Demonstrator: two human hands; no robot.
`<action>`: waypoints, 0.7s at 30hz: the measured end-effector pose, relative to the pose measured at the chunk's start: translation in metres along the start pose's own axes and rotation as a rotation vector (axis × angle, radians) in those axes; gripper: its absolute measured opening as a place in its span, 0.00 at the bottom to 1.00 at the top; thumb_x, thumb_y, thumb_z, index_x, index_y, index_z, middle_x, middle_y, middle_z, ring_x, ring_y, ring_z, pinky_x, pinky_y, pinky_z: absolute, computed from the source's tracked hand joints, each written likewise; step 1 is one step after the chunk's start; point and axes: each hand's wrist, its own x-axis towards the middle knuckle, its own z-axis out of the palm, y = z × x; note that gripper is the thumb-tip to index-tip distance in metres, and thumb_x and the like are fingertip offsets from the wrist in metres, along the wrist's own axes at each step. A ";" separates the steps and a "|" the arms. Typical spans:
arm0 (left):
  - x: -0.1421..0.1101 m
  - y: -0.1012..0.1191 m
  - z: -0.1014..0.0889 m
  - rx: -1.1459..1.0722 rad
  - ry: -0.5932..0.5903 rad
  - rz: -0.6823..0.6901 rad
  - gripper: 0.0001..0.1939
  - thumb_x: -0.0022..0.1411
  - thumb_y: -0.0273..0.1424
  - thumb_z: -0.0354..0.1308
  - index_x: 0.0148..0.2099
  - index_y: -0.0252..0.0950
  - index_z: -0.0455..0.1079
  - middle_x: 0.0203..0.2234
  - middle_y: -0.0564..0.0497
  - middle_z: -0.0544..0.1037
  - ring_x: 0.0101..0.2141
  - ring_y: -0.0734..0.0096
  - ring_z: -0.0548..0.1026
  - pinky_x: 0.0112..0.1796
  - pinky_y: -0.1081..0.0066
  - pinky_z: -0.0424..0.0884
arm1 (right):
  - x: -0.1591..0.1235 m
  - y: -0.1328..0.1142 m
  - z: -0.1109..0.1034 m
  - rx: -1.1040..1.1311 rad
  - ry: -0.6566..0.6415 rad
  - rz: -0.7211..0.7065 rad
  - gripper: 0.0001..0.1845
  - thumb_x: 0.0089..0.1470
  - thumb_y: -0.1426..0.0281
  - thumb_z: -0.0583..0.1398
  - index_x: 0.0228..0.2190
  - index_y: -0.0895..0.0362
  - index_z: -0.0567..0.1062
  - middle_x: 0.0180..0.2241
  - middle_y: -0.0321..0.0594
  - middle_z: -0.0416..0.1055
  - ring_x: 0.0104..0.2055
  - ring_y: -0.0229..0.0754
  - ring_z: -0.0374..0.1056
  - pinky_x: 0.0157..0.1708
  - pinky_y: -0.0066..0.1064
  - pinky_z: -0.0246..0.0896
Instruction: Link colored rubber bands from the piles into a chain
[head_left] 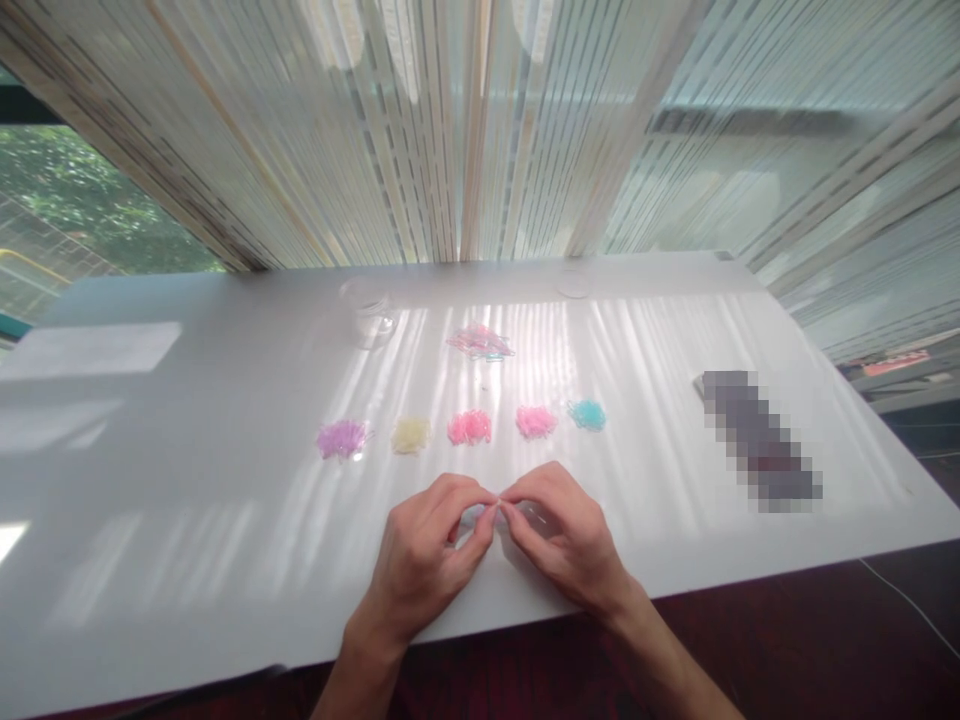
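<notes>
My left hand and my right hand meet at the fingertips near the table's front edge. Each is closed in a pinch of thumb and forefinger. What they hold between them is too small to make out. Beyond them, small thin pieces, perhaps paper clips, lie in a row of heaps sorted by colour: a purple heap, a yellow heap, a deep pink heap, a light pink heap and a teal heap. Farther back is a loose mixed-colour heap.
A clear, round container stands at the back left of the white table. Toward the back right lies a clear round disc, perhaps a lid. A blurred-out dark object rests at the right. Striped curtains hang behind the table.
</notes>
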 end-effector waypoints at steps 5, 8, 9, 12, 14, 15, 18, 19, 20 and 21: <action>0.000 0.000 0.001 -0.011 -0.004 -0.027 0.03 0.70 0.26 0.59 0.45 0.38 0.72 0.34 0.52 0.79 0.25 0.77 0.70 0.29 0.75 0.70 | 0.001 0.000 0.001 -0.028 0.018 0.003 0.05 0.63 0.75 0.62 0.38 0.53 0.77 0.31 0.37 0.76 0.34 0.42 0.71 0.34 0.33 0.70; -0.001 -0.002 0.001 -0.024 0.013 -0.042 0.03 0.71 0.26 0.60 0.44 0.38 0.72 0.34 0.52 0.78 0.25 0.77 0.70 0.29 0.75 0.69 | 0.000 0.000 0.001 -0.039 0.022 0.002 0.04 0.63 0.75 0.62 0.38 0.53 0.76 0.31 0.37 0.76 0.34 0.41 0.71 0.34 0.33 0.70; -0.001 -0.003 0.001 -0.026 0.018 -0.049 0.02 0.71 0.26 0.60 0.44 0.38 0.72 0.34 0.52 0.78 0.25 0.77 0.70 0.29 0.75 0.69 | 0.000 0.001 0.001 -0.040 0.027 0.001 0.04 0.63 0.75 0.62 0.38 0.53 0.76 0.31 0.37 0.76 0.34 0.41 0.71 0.34 0.33 0.69; -0.001 -0.003 0.000 -0.029 0.015 -0.061 0.02 0.70 0.27 0.61 0.44 0.39 0.73 0.34 0.53 0.79 0.25 0.77 0.69 0.29 0.75 0.69 | 0.000 0.001 0.000 -0.037 0.046 0.000 0.04 0.63 0.75 0.62 0.38 0.53 0.76 0.31 0.37 0.76 0.34 0.41 0.71 0.34 0.33 0.69; -0.001 -0.002 -0.002 -0.028 0.006 -0.060 0.02 0.71 0.27 0.60 0.45 0.39 0.73 0.34 0.53 0.79 0.25 0.77 0.69 0.29 0.75 0.69 | 0.000 0.001 0.000 -0.034 0.053 0.002 0.04 0.64 0.75 0.62 0.37 0.53 0.76 0.31 0.37 0.76 0.34 0.41 0.71 0.34 0.33 0.70; 0.000 -0.002 -0.003 -0.027 0.004 -0.061 0.03 0.71 0.27 0.60 0.45 0.39 0.73 0.35 0.53 0.79 0.25 0.77 0.69 0.29 0.75 0.69 | 0.000 0.001 0.000 -0.032 0.054 0.006 0.04 0.64 0.75 0.62 0.37 0.53 0.76 0.31 0.37 0.76 0.34 0.41 0.71 0.34 0.33 0.70; 0.002 0.002 -0.008 -0.017 -0.017 -0.071 0.02 0.71 0.28 0.60 0.44 0.38 0.74 0.35 0.52 0.80 0.26 0.76 0.71 0.29 0.75 0.69 | 0.000 0.001 0.001 -0.027 0.054 0.014 0.04 0.64 0.74 0.61 0.37 0.53 0.76 0.31 0.37 0.75 0.34 0.41 0.71 0.34 0.33 0.70; 0.003 0.003 -0.010 -0.010 -0.029 -0.074 0.02 0.71 0.28 0.60 0.43 0.38 0.74 0.34 0.52 0.80 0.26 0.76 0.71 0.29 0.75 0.69 | -0.001 0.001 0.001 -0.024 0.058 0.016 0.04 0.64 0.73 0.61 0.37 0.53 0.76 0.31 0.37 0.75 0.34 0.41 0.71 0.34 0.33 0.70; 0.004 0.005 -0.011 -0.001 -0.044 -0.077 0.03 0.71 0.28 0.60 0.43 0.38 0.75 0.34 0.52 0.80 0.26 0.76 0.72 0.29 0.75 0.69 | -0.001 0.002 0.001 -0.019 0.063 0.016 0.04 0.64 0.73 0.61 0.37 0.53 0.76 0.31 0.37 0.75 0.34 0.41 0.71 0.34 0.33 0.70; 0.005 0.006 -0.013 0.009 -0.055 -0.081 0.03 0.71 0.29 0.59 0.43 0.38 0.75 0.34 0.53 0.80 0.26 0.76 0.72 0.29 0.75 0.69 | -0.001 0.002 0.001 -0.014 0.068 0.016 0.04 0.64 0.73 0.61 0.36 0.53 0.76 0.31 0.37 0.75 0.34 0.41 0.71 0.34 0.33 0.70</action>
